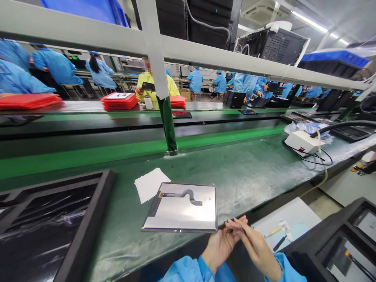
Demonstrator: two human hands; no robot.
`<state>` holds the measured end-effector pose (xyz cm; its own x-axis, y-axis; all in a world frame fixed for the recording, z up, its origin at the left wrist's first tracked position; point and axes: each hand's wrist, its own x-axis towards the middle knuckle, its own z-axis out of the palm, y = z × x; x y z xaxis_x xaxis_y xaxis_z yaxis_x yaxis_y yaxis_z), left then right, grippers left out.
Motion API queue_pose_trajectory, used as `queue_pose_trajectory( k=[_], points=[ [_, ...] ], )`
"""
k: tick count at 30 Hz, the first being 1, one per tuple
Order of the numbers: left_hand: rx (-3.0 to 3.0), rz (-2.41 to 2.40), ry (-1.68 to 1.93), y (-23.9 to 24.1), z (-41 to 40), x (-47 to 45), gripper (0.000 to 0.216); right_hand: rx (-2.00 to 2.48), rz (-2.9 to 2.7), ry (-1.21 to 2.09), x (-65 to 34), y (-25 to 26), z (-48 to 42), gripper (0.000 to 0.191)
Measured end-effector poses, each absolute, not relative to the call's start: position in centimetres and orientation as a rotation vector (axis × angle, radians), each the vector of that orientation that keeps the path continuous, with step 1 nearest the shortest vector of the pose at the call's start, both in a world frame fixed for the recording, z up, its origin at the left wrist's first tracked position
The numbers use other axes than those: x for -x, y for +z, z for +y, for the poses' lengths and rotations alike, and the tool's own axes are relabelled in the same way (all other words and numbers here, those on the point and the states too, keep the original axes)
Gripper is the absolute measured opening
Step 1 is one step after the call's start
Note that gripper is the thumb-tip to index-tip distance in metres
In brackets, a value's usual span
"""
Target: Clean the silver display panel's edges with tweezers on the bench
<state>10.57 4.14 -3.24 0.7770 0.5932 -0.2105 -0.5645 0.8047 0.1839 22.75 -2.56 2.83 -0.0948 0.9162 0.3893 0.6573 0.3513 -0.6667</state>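
Observation:
My left hand [219, 243] is at the table's front edge, palm turned up, fingers extended and partly covered by the other hand. My right hand [255, 243] lies against it with its fingers stretched over the left fingers. I see nothing held in either hand, though the space between them is hidden. Just left of the hands lies a tablet display panel [185, 215], its silver back facing up, with a dark flex cable [173, 194] across it. White paper sheets [149, 184] lie partly under the panel's upper left corner.
A black foam tray [100, 207] fills the left of the green table [249, 164]. Another foam tray [317, 250] sits low right, beside a white board [298, 207] with tools. A white device with a hose [304, 141] stands far right. A post [168, 125] rises behind; co-workers sit beyond.

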Motion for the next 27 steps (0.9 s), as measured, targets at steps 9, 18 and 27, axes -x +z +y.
queue_pose_trajectory(
  k=[9, 18, 27],
  points=[
    [-0.145, 0.334, 0.639, -3.3, 4.3, -9.7, 0.033, 1.324, -1.895, 0.458, -22.2, 3.3, -0.4, 0.038],
    [-0.158, 0.409, 0.592, -3.0, 3.9, -9.0, 0.035, 1.422, -0.698, 0.850, -21.8, -1.5, -5.1, 0.040],
    [-0.355, 0.563, 0.665, -0.7, 1.0, -9.5, 0.044, 0.997, -0.394, 1.055, -18.7, -6.4, -5.4, 0.032]
  ],
)
